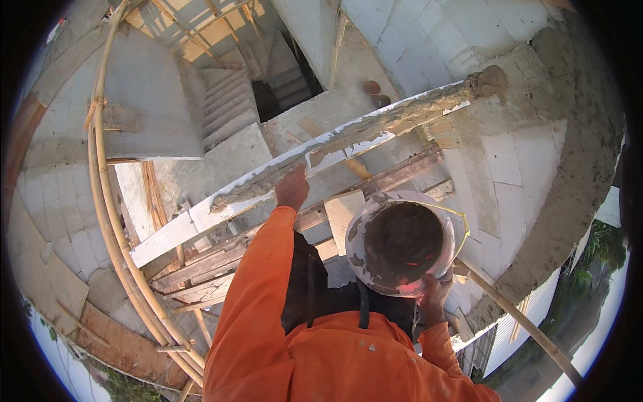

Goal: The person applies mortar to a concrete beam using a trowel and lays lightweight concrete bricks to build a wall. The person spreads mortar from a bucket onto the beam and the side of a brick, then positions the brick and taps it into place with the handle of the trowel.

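My left hand [293, 188] reaches forward to the top of a narrow white block wall [167, 240]. Its fingers look closed at the edge of the wet grey mortar [388, 124] spread along that top; what they hold, if anything, I cannot make out. Close to my body on the right is a round bucket [362, 258] smeared with mortar, dark inside, with a yellow handle [463, 224] hanging at its side. My right hand [435, 295] grips the bucket's near right rim.
Wooden planks [395, 175] lie between me and the wall. Bamboo poles [100, 161] rise at the left, and another pole [529, 325] slants at the lower right. Beyond the wall, concrete stairs [228, 104] descend beside a dark opening [291, 94]. A small reddish-brown bowl [371, 87] sits there.
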`<state>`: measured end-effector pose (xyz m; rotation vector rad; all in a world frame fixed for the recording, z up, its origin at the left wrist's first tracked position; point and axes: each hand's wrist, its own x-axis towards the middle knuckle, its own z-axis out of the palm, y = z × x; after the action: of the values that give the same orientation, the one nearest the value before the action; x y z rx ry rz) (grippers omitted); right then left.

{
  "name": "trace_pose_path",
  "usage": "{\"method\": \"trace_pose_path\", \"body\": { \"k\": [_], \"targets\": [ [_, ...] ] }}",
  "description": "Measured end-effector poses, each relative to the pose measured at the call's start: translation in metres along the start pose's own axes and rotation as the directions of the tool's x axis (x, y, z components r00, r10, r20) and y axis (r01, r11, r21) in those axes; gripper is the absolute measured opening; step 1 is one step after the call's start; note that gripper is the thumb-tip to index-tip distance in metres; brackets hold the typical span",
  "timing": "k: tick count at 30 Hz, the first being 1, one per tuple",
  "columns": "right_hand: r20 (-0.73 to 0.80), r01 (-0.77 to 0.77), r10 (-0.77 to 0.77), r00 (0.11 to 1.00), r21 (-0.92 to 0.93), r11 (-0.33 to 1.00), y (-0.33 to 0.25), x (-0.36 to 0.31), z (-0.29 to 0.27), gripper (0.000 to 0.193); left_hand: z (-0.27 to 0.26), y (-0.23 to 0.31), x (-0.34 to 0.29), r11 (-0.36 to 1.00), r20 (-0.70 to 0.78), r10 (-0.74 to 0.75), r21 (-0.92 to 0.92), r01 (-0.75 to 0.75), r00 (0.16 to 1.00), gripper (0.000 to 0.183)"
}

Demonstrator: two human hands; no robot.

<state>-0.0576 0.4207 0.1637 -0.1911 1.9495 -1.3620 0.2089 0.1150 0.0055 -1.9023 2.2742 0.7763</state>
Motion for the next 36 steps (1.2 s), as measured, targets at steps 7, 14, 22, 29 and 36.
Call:
{"method": "trace_pose_path", "body": {
  "k": [7,14,22,29,36],
  "targets": [
    [-0.021,-0.074,0.075,0.997,0.063,0.995,-0.004,0.009,-0.012,0.043,0.005,0.021,0.005,0.999,0.006,-0.039,0.015,0.039,0.999,0.017],
    [-0.008,-0.056,0.056,0.998,-0.044,0.997,-0.017,0.017,-0.012,0.037,0.015,0.038,0.004,0.993,0.043,-0.112,-0.024,0.113,0.993,0.021],
    [0.019,-0.056,0.058,0.998,-0.079,0.995,-0.016,0.015,-0.002,0.033,0.023,0.011,-0.053,0.991,0.008,-0.102,-0.081,0.102,0.995,0.019],
    [0.089,-0.044,0.063,0.994,-0.202,0.978,-0.001,0.019,-0.005,0.039,-0.007,-0.090,-0.092,0.928,0.112,-0.366,-0.033,0.372,0.924,0.021],
    [0.200,-0.080,0.137,0.970,-0.268,0.960,0.003,0.011,0.018,0.041,-0.044,-0.217,-0.147,0.859,0.106,-0.509,0.131,0.495,0.855,0.023]
  ]
}}
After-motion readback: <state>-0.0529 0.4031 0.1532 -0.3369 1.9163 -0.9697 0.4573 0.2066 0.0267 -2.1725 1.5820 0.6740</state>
